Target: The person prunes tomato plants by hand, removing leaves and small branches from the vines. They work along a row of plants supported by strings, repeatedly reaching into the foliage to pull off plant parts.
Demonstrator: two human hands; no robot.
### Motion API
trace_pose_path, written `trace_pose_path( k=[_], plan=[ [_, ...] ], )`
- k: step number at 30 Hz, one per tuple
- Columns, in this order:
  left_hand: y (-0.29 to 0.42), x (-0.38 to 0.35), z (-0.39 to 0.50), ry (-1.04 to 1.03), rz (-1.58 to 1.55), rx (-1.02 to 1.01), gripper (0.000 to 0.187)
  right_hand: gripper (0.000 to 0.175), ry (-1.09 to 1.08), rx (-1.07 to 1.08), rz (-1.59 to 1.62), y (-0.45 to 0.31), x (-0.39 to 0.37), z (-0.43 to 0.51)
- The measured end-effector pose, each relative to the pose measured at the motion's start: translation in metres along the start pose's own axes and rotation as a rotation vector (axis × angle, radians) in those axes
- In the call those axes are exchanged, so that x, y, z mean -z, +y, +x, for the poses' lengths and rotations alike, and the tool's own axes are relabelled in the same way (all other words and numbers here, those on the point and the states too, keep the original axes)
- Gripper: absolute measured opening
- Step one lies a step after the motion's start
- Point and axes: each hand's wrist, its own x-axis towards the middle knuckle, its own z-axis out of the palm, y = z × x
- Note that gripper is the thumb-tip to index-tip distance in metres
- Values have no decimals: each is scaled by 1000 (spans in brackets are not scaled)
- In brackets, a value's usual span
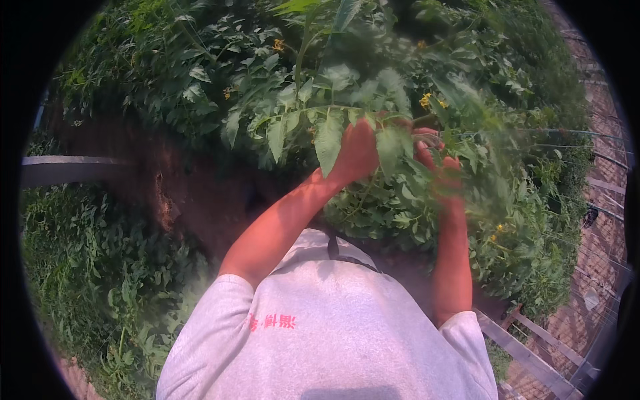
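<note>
Both my hands reach into the foliage of a leafy tomato plant [327, 142] in front of me. My left hand [357, 150] is bent at the wrist among the leaves, and compound leaves cover its fingers. Close by on the right, my right hand [437, 155] has its fingers curled beside a stem [424, 120] and some leaves. Blurred leaves partly cover this hand, so what lies between its fingers is unclear. Yellow tomato flowers [426, 101] show just above the right hand. A thick upright stem [302, 55] rises above and left of my hands.
Thin strings [560, 131] run sideways from the plants at the right. A bare soil path [195, 185] lies left, with a pale curved bar [75, 161] reaching over it. More plants [100, 260] grow at lower left. Pale beams [525, 352] cross the lower right, near a brick-like wall [597, 200].
</note>
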Motion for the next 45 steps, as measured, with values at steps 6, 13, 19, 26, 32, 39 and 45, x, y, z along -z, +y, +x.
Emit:
trace_pose_path(
  k=[6,13,19,26,32,39,45],
  plan=[
    [-18,25,10,145,-344,-26,33,24,-64,186,252,7,-9,-7],
    [-3,25,47,-5,-170,218,34,22,-157,255,205,9,-19,-13],
    [-3,-20,89,-285,-143,395,43,25,189,-89,539,7,-36,-23],
    [-33,-52,79,-344,-292,215,37,46,137,9,402,43,9,6],
    [-9,-29,81,-382,71,280,47,45,71,-74,189,28,15,19],
    [-33,-8,51,-443,-222,224,42,40,355,-40,128,38,12,60],
    [-51,6,30,-402,-152,115,27,43,462,-68,369,93,36,66]
  ],
)
